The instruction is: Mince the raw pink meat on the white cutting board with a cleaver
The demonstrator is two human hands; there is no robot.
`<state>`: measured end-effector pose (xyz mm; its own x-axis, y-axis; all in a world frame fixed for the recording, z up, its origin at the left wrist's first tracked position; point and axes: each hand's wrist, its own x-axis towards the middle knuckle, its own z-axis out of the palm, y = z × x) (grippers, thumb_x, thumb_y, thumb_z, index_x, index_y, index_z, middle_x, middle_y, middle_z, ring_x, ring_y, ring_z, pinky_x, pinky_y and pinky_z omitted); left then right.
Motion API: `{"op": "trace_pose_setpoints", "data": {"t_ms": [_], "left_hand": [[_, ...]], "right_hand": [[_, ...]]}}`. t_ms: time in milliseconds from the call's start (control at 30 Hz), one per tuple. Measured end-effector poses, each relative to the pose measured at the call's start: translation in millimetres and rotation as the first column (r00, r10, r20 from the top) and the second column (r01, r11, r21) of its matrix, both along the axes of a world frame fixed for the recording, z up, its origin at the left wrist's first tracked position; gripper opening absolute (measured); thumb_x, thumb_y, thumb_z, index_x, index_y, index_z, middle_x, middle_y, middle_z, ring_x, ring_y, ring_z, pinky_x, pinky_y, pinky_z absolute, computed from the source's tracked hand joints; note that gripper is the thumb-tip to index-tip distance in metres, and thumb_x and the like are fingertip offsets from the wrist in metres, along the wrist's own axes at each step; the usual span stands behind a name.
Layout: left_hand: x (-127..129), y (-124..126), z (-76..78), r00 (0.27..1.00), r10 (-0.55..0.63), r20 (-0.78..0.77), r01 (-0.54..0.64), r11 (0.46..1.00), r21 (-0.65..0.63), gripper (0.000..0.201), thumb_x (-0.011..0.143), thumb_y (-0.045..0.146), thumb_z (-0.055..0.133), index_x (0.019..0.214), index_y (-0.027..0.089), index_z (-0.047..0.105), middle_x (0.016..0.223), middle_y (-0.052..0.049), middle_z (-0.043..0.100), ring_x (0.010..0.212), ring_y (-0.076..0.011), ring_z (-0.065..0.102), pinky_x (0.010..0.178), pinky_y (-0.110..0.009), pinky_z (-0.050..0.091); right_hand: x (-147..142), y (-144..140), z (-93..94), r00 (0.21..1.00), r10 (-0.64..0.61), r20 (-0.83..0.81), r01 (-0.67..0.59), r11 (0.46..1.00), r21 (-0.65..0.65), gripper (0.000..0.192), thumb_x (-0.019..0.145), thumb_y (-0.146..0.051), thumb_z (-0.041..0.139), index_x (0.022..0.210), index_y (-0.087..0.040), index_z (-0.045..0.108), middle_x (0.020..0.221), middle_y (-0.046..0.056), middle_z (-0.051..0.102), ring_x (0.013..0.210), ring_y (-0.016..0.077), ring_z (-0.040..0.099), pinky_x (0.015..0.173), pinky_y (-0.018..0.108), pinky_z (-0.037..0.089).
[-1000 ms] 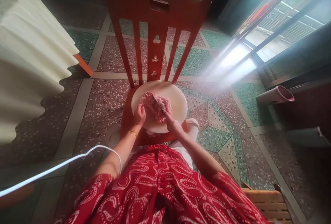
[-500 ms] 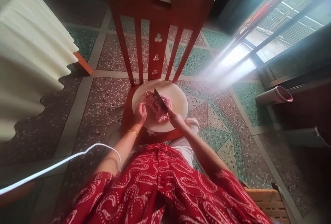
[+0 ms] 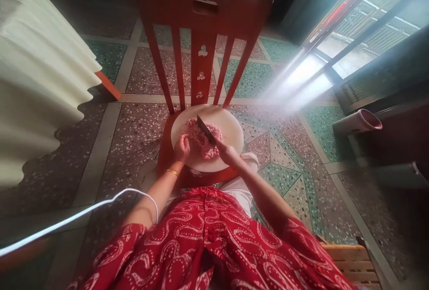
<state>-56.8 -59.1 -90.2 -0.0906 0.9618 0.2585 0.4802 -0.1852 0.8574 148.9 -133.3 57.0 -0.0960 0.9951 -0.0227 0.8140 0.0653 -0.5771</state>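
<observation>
A pale round cutting board (image 3: 231, 124) rests on the seat of a reddish wooden chair (image 3: 165, 147). Pink minced meat (image 3: 210, 151) is spread over its middle. My right hand (image 3: 228, 153) is closed around the handle of a kitchen knife (image 3: 205, 130), whose dark blade lies across the meat, tip pointing away and to the left. At the left edge of the meat, over the board, is my left hand (image 3: 182, 147) with its fingers curled in. Whatever these fingers hold, if anything, is hidden.
The slatted chair back (image 3: 203, 66) rises just beyond the board. A white cable (image 3: 67, 222) crosses my left forearm. Cream scalloped cloth (image 3: 43, 84) hangs at left. A bin-like container (image 3: 358, 121) stands at right, and a slatted wooden seat (image 3: 351, 263) is at lower right.
The knife blade has shifted slightly left over the meat, with my right hand still around its handle. My left hand has stayed almost in place. The view has tilted a little.
</observation>
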Motion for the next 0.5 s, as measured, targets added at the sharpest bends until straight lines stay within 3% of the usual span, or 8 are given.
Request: {"op": "trace_pose_setpoints", "data": {"t_ms": [67,133,200,300,400,467,500], "left_hand": [[0,0,1.0,1.0,-0.008,0.002,0.008,1.0,0.001,0.025,0.091,0.029,0.038,0.104,0.017,0.057,0.1,-0.012,0.067,0.094,-0.0221,0.064,0.088,-0.038,0.05],[0,0,1.1,1.0,-0.002,-0.001,0.002,1.0,0.025,0.026,0.092,0.028,0.037,0.104,0.017,0.056,0.102,-0.012,0.066,0.096,-0.0211,0.063,0.089,-0.036,0.049],[1,0,0.2,1.0,0.01,-0.002,-0.009,0.999,0.053,0.027,0.092,0.029,0.036,0.105,0.017,0.056,0.103,-0.011,0.066,0.097,-0.02,0.063,0.089,-0.035,0.049],[2,1,-1.8,1.0,0.024,-0.006,-0.024,0.997,0.07,0.027,0.092,0.03,0.036,0.104,0.017,0.056,0.102,-0.011,0.066,0.096,-0.0202,0.063,0.088,-0.035,0.05],[1,1,-2.2,1.0,0.022,-0.012,-0.021,0.998,0.061,0.026,0.092,0.03,0.036,0.103,0.018,0.057,0.099,-0.01,0.067,0.093,-0.0204,0.064,0.086,-0.035,0.05],[0,0,-1.2,1.0,-0.003,-0.019,0.004,0.999,0.051,0.026,0.092,0.03,0.038,0.104,0.018,0.057,0.098,-0.01,0.067,0.092,-0.0206,0.064,0.085,-0.035,0.051],[0,0,-0.6,1.0,-0.011,-0.02,0.012,0.999,0.05,0.026,0.092,0.03,0.038,0.104,0.018,0.056,0.098,-0.01,0.067,0.093,-0.0207,0.064,0.085,-0.035,0.051]], "right_hand": [[4,-2,18.2,1.0,-0.024,0.001,0.024,1.0,-0.02,0.046,0.094,-0.022,0.041,0.14,-0.024,0.049,0.108,0.006,0.073,0.089,0.0229,0.071,0.079,0.031,0.056],[6,-3,41.1,0.998,-0.021,-0.065,0.027,0.994,0.106,0.047,0.096,-0.025,0.039,0.143,-0.027,0.044,0.12,0.004,0.068,0.104,0.0217,0.067,0.087,0.03,0.053],[3,-2,50.2,0.991,-0.027,-0.132,0.059,0.967,0.247,0.049,0.097,-0.026,0.037,0.146,-0.027,0.038,0.13,0.004,0.062,0.112,0.0198,0.063,0.093,0.03,0.051],[-4,1,26.4,0.985,-0.081,-0.151,0.118,0.961,0.25,0.05,0.096,-0.022,0.034,0.147,-0.022,0.038,0.136,0.008,0.056,0.118,0.0201,0.059,0.099,0.032,0.048],[-5,2,-2.7,0.993,-0.082,-0.09,0.081,0.997,-0.01,0.048,0.093,-0.019,0.039,0.141,-0.018,0.047,0.129,0.011,0.062,0.111,0.0229,0.064,0.097,0.033,0.05],[-1,1,1.6,0.994,-0.075,-0.084,0.068,0.994,-0.087,0.046,0.093,-0.02,0.041,0.138,-0.019,0.051,0.124,0.009,0.065,0.11,0.0234,0.064,0.095,0.033,0.051],[1,-1,11.4,0.992,-0.074,-0.101,0.069,0.996,-0.05,0.046,0.094,-0.021,0.041,0.138,-0.021,0.05,0.124,0.008,0.065,0.111,0.023,0.064,0.095,0.033,0.051]]}}
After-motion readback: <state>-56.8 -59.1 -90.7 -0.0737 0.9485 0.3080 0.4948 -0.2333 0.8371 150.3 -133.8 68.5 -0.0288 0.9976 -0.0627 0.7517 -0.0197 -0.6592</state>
